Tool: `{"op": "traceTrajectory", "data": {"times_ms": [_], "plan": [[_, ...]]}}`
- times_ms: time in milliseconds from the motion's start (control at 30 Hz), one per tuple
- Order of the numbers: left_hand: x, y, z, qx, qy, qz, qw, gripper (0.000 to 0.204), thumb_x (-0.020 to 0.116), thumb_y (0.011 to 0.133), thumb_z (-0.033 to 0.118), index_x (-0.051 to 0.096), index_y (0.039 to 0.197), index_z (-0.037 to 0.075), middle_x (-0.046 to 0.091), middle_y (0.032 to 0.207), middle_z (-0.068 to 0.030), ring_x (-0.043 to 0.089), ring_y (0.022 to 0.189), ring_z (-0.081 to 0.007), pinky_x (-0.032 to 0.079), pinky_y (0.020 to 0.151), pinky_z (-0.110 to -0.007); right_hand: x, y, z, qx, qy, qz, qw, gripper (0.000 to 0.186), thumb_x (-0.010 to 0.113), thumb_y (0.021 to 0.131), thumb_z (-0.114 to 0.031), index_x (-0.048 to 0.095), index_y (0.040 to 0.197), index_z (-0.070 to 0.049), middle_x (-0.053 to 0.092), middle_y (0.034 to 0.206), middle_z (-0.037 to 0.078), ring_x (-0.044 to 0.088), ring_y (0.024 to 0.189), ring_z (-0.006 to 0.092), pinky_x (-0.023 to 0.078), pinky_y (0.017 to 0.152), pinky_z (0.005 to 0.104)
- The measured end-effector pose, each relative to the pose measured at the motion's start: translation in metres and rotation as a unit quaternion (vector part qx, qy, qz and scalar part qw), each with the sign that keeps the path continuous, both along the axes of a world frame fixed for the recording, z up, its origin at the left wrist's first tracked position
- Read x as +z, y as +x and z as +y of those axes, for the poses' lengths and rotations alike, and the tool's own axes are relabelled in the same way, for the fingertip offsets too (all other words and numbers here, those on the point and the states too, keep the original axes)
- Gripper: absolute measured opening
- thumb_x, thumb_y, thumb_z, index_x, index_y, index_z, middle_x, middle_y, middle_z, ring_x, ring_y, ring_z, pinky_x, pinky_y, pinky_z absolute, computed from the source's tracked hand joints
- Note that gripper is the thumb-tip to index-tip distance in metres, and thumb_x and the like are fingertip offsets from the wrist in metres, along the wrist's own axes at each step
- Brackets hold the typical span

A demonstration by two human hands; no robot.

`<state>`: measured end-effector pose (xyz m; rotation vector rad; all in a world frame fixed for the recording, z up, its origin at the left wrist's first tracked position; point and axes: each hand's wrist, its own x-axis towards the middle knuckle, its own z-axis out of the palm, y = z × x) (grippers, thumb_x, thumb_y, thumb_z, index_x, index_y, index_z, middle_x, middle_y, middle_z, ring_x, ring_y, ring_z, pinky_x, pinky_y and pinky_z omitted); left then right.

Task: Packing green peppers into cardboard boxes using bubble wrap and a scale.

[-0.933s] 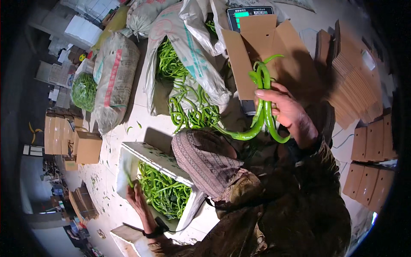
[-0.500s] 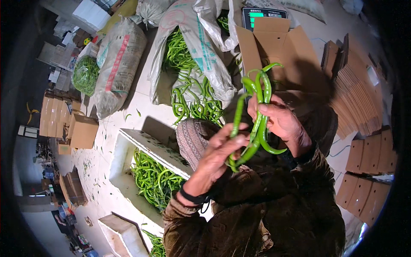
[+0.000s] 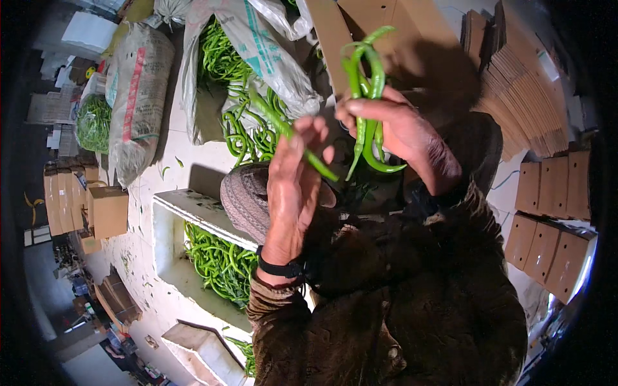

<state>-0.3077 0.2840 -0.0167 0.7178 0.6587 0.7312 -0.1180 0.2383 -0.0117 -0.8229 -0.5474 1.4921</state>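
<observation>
Several long green chili peppers are bunched in my right hand, its thumb pressed across them and their tips hanging below. To the left, my left hand pinches a single green chili pepper, blurred by motion, that slants across the fingers. The two hands are apart. Beyond my left hand, loose green peppers spill from the mouth of a white woven sack. An open cardboard box stands past my right hand, its inside partly in shadow.
Left of my knee is a white foam box holding green peppers; a second foam box lies nearer. A full woven sack rests at the far left. Flattened cartons and brown boxes stack up on the right.
My hands have drawn apart; the left has moved left and up with one pepper, separate from the bunch in the right. The view has shifted, so the scale at the back is out of sight.
</observation>
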Motion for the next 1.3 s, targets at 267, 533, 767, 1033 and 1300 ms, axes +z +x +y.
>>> {"op": "traceTrajectory", "data": {"times_ms": [267, 533, 767, 1033, 1300], "plan": [[0.013, 0.045, -0.004, -0.038, 0.083, 0.022, 0.996, 0.054, 0.051, 0.097, 0.031, 0.038, 0.14, 0.001, 0.058, 0.122, -0.0152, 0.056, 0.11, -0.0229, 0.044, 0.092, -0.035, 0.007, 0.022, -0.001, 0.035, 0.013, -0.373, 0.927, 0.039, 0.077, 0.078, -0.02, 0.06, 0.108, -0.001, 0.063, 0.087, 0.005, 0.058, 0.081, 0.0137, 0.048, 0.073, 0.0314], [-0.003, -0.036, 0.014, 0.003, 0.112, 0.092, 0.989, 0.041, 0.055, 0.09, 0.017, 0.052, 0.125, -0.005, 0.061, 0.088, -0.0127, 0.057, 0.075, -0.0176, 0.048, 0.071, -0.03, -0.012, 0.145, -0.016, -0.177, -0.123, -0.831, 0.513, 0.073, 0.077, 0.076, -0.039, 0.045, 0.131, -0.002, 0.052, 0.125, 0.018, 0.051, 0.115, 0.0322, 0.043, 0.095, 0.0416], [0.014, -0.123, 0.064, 0.198, 0.139, 0.196, 0.95, 0.038, 0.056, 0.095, 0.022, 0.052, 0.127, 0.002, 0.053, 0.086, -0.0016, 0.048, 0.077, -0.012, 0.043, 0.071, -0.027, -0.024, 0.068, -0.046, -0.086, -0.046, -0.721, 0.685, 0.031, 0.077, 0.078, -0.019, 0.064, 0.103, -0.007, 0.067, 0.091, 0.009, 0.064, 0.08, 0.0202, 0.053, 0.071, 0.0349], [-0.09, -0.129, 0.074, 0.13, -0.001, 0.345, 0.93, 0.025, 0.054, 0.097, 0.018, 0.058, 0.119, 0.009, 0.063, 0.101, -0.0055, 0.061, 0.086, -0.0153, 0.052, 0.079, -0.032, -0.163, 0.072, -0.092, 0.246, -0.231, -0.668, 0.663, 0.019, 0.059, 0.09, -0.021, 0.064, 0.098, -0.004, 0.066, 0.085, 0.018, 0.066, 0.077, 0.0307, 0.052, 0.069, 0.0423], [-0.092, -0.109, 0.025, 0.015, -0.028, 0.403, 0.915, 0.026, 0.054, 0.096, 0.018, 0.058, 0.119, 0.008, 0.063, 0.102, -0.0062, 0.061, 0.088, -0.0156, 0.052, 0.08, -0.032, -0.225, 0.076, -0.104, 0.18, -0.305, -0.628, 0.693, 0.02, 0.061, 0.089, -0.021, 0.064, 0.1, -0.006, 0.066, 0.086, 0.02, 0.067, 0.078, 0.0318, 0.053, 0.071, 0.0423]]}}
